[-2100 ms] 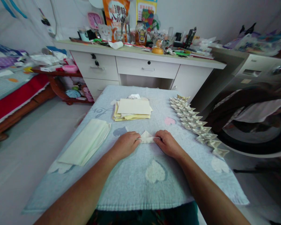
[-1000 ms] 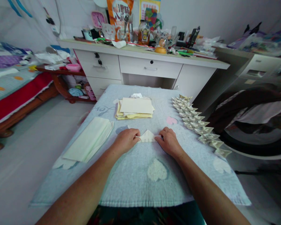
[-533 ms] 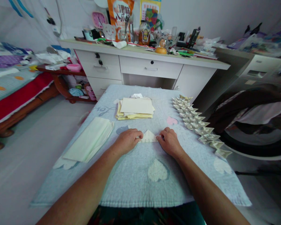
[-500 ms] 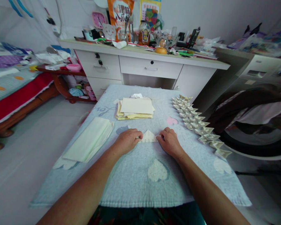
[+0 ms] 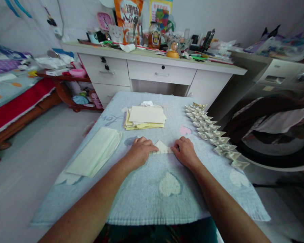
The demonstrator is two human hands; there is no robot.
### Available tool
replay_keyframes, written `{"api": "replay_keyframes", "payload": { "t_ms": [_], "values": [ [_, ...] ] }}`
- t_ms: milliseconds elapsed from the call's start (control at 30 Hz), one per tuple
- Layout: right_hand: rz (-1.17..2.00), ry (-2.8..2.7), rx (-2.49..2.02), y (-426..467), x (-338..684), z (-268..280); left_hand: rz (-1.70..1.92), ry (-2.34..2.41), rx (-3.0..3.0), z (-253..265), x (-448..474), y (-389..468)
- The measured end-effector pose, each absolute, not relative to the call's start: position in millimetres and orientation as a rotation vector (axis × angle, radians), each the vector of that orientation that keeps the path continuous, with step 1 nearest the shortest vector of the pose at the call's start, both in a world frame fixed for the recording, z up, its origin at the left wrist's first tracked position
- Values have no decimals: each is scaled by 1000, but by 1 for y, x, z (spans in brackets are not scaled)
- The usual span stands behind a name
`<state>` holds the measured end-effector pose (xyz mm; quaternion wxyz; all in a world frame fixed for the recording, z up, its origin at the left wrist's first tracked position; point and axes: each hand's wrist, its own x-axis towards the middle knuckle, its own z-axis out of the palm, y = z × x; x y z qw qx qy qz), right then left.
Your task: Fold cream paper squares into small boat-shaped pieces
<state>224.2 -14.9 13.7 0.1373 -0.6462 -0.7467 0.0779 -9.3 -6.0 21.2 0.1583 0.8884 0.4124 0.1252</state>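
We find the small folded paper (image 5: 163, 147) lying on the cloth-covered table (image 5: 142, 204), straight in front of the person and between the two hands, its peak pointing away from the body. The left hand (image 5: 140, 152) rests at its left end, a digit reaching across the lower edge; the right hand (image 5: 185, 152) is curled at the right corner. At this size we cannot tell whether either hand pinches the paper or merely presses it down. We judge that a hand at each end holds the piece flat and square to the body.

The other paper seems set out for easy reach: a stack of cards (image 5: 147, 114) beyond the hands, a slanted bundle of long pale sheets (image 5: 93, 152) beside the left forearm. Along the right edge, a row of pointed folded pieces (image 5: 212, 135) sits closely lined up, probably so that it takes little room and lies away from the working spot.

Behind, the white desk (image 5: 210, 81) has its drawers shut, so we see nothing of their contents. On its top stands a jar (image 5: 154, 36) with something amber inside. On the side shelf (image 5: 58, 78) sits a pink tub (image 5: 77, 73). At right, a dark garment (image 5: 255, 114) and a pale cloth (image 5: 286, 121) hang at the round opening of the washing machine (image 5: 285, 71).
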Motion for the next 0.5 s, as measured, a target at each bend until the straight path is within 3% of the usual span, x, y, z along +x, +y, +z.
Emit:
{"api": "replay_keyframes", "payload": {
  "t_ms": [300,500],
  "values": [
    [270,-1974,-1514,-20,227,23,338,1069,2575,6,-8,-2],
    [469,-2180,-1206,-33,202,26,372,1066,2558,9,-8,-3]
  ]
}}
